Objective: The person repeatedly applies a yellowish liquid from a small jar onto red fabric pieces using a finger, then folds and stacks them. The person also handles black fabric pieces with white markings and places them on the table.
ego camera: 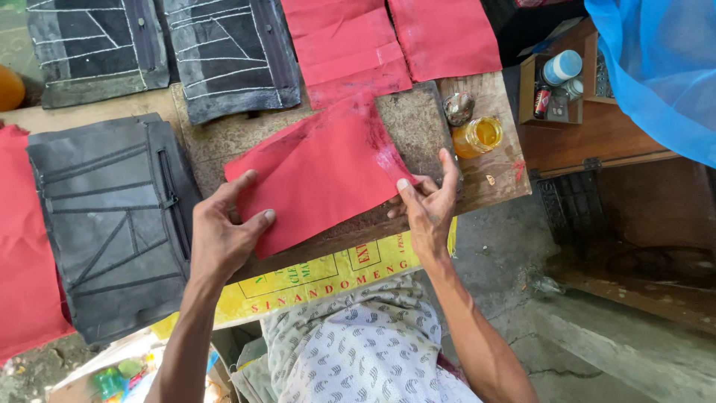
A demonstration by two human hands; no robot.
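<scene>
A red fabric piece (pixel 321 172) lies tilted on a worn wooden work board (pixel 418 123). My left hand (pixel 224 235) rests on its lower left edge, fingers spread flat. At the lower right edge, my right hand (pixel 429 205) pinches the fabric between thumb and fingers. A white smear marks the cloth near that hand. Further red pieces (pixel 388 41) lie at the back of the board.
A dark grey stitched panel with a zip (pixel 112 224) lies at the left, two more (pixel 160 48) behind it. An open jar of yellow liquid (pixel 479 136) and its lid (pixel 458 107) stand at the board's right. Blue cloth (pixel 664 67) hangs at the top right over a wooden box (pixel 597 134).
</scene>
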